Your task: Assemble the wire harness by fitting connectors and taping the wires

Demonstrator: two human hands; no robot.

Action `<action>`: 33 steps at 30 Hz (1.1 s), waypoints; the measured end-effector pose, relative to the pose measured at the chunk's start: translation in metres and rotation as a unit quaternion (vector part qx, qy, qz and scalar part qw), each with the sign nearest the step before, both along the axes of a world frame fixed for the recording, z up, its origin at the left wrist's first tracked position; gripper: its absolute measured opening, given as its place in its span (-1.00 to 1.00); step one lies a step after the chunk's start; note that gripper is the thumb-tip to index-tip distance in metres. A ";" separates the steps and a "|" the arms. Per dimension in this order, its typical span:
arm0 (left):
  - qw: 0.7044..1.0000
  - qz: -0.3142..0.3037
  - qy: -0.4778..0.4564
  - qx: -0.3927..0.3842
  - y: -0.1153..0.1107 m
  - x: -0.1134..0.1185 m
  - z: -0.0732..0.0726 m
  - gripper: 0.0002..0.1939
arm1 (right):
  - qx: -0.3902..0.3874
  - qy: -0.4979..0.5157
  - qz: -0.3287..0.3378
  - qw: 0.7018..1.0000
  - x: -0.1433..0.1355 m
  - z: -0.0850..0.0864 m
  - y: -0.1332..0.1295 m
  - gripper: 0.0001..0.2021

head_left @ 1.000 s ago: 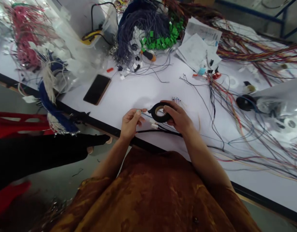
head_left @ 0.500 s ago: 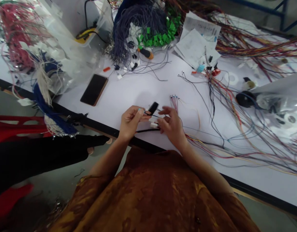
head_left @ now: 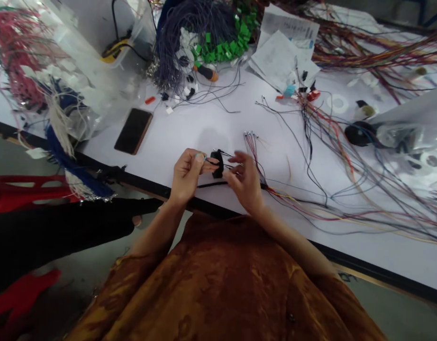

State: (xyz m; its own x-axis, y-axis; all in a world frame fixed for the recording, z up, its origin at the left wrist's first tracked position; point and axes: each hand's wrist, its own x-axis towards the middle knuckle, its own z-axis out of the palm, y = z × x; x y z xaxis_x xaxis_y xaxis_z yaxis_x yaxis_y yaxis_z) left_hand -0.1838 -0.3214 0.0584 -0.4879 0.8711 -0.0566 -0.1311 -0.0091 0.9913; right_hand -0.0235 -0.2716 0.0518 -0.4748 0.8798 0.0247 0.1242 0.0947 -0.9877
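Observation:
Between my two hands is a black connector with thin dark wires coming out of its right side. My left hand pinches a thin dark wire near the connector's left side, its other fingertips against the connector. My right hand is at the connector's right, fingers curled around the dark wires there. A bundle of colored wires runs off to the right from beneath my right hand. Short dark red wires with metal ends lie just beyond that hand.
A phone lies left of my hands. Farther back are an orange-black screwdriver, green connectors on purple wires, papers and a plastic bin. Loose wires spread over the right side. A person's dark-clothed leg is at left.
The black connector has turned from slanted to nearly upright and sits slightly lower left. My right hand has come closer to my left. The whole view has shifted a little.

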 end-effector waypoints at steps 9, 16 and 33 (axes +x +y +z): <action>0.989 -0.077 0.127 0.013 -0.020 0.007 0.016 -0.78 | -0.305 -0.051 0.174 0.935 -0.008 0.007 0.053 -0.59; 0.987 -0.074 0.139 0.033 -0.022 0.008 0.022 -0.82 | -0.346 0.036 0.025 0.937 -0.010 0.015 0.049 -0.61; 0.999 -0.003 0.015 -0.043 0.005 0.027 -0.031 -0.61 | -0.107 0.026 -0.014 0.994 0.038 -0.016 0.009 -0.46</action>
State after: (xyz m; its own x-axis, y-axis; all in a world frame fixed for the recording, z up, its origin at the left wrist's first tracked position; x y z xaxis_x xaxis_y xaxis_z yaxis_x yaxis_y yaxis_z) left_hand -0.1573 -0.3164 0.0275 -0.4854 0.8664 -0.1170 -0.1016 0.0771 0.9918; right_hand 0.0146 -0.2621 0.0355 -0.4525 0.8806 -0.1408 0.0723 -0.1211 -0.9900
